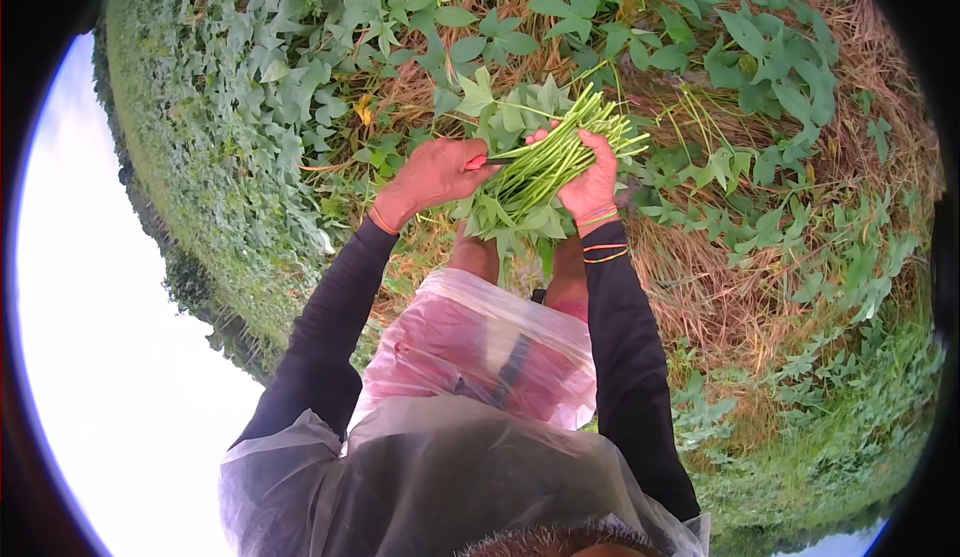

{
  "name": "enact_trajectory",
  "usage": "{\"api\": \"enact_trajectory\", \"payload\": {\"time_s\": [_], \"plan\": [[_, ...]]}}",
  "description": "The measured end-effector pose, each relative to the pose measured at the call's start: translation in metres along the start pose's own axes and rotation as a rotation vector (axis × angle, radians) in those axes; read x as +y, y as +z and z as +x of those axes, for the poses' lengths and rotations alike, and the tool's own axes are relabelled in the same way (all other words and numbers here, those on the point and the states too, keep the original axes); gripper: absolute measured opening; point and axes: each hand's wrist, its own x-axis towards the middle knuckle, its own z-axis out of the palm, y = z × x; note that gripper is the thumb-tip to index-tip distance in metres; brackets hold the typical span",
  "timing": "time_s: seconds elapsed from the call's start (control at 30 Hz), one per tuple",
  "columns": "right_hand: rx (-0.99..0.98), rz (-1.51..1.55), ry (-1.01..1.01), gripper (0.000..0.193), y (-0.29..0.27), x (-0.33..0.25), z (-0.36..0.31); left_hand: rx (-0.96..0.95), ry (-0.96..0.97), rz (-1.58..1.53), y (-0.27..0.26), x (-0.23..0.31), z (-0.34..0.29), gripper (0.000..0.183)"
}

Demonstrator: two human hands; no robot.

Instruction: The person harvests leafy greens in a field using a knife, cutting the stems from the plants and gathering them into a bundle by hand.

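Note:
My right hand [588,179] is closed around a thick bundle of leafy green stems [545,172]. The bare stem ends fan out up and to the right, past my thumb. Lobed leaves [520,219] hang from the bundle's lower left side. My left hand [436,173] is closed on a small knife [480,162] with a red handle. Its thin dark blade reaches in against the stems and is partly hidden there. Thin coloured bands circle both wrists, with several on the right wrist and sleeve.
Leafy vines [290,77] cover the ground at left and above. Dry brown straw [700,287] lies at the right, with a few bare cut-looking stalks [695,117] beside the bundle. My legs, under a translucent plastic cover [470,337], are close below my hands.

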Motion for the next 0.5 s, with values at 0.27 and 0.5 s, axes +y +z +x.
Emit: {"api": "enact_trajectory", "payload": {"time_s": [0.27,0.5], "plan": [[-0.021,0.093,-0.014,0.046,0.005,0.002,-0.003,0.191,0.11,-0.048,0.026,-0.011,0.001,0.026],[-0.005,0.193,-0.001,0.048,0.01,0.005,-0.004,0.331,0.144,0.123,0.037,-0.026,0.006,0.022]]}}
